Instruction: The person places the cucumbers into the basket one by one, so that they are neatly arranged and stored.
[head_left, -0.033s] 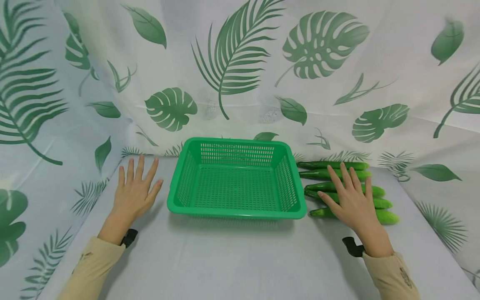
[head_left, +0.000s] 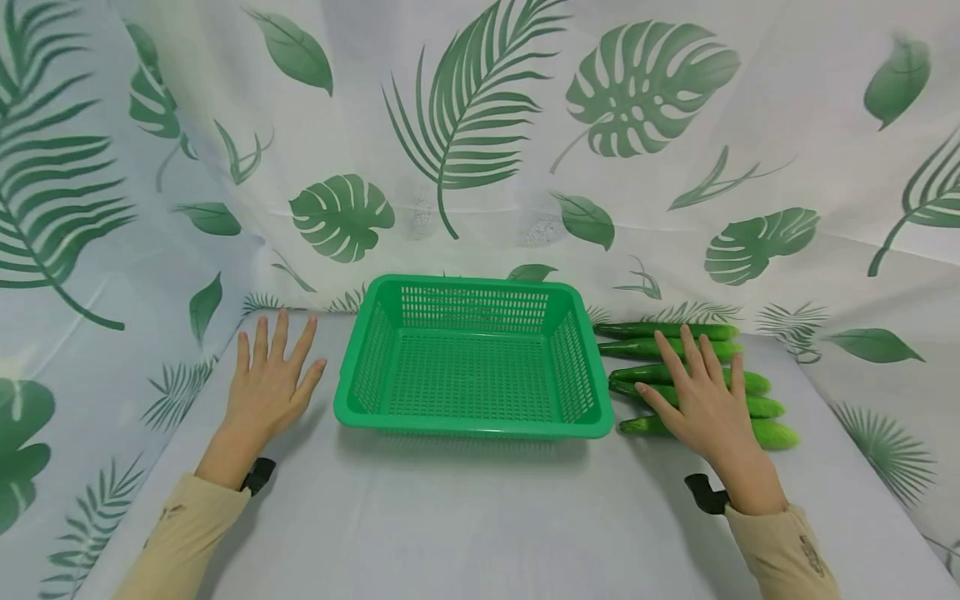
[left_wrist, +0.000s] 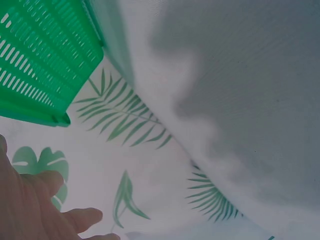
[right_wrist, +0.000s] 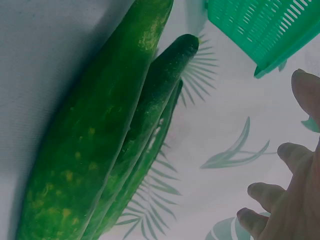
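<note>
A green perforated basket (head_left: 472,429) stands in the middle, with nothing in it. To its right lie several cucumbers (head_left: 776,434) side by side, their dark ends toward the basket. My left hand (head_left: 262,387), fingers spread, is left of the basket and touches nothing that I can see. Over the cucumbers is my right hand (head_left: 705,404), palm down with spread fingers, gripping none of them. In the right wrist view a cucumber (right_wrist: 85,135) is close to the camera, while the right hand (right_wrist: 295,195) appears apart from it. The left wrist view shows the left hand (left_wrist: 35,210) below the basket (left_wrist: 45,55).
A pale cloth (head_left: 465,525) covers the table. Behind and at both sides hangs a white curtain (head_left: 480,250) printed with green leaves. A dark strap (head_left: 258,476) is on the left wrist and another (head_left: 706,494) on the right, next to beige sleeves.
</note>
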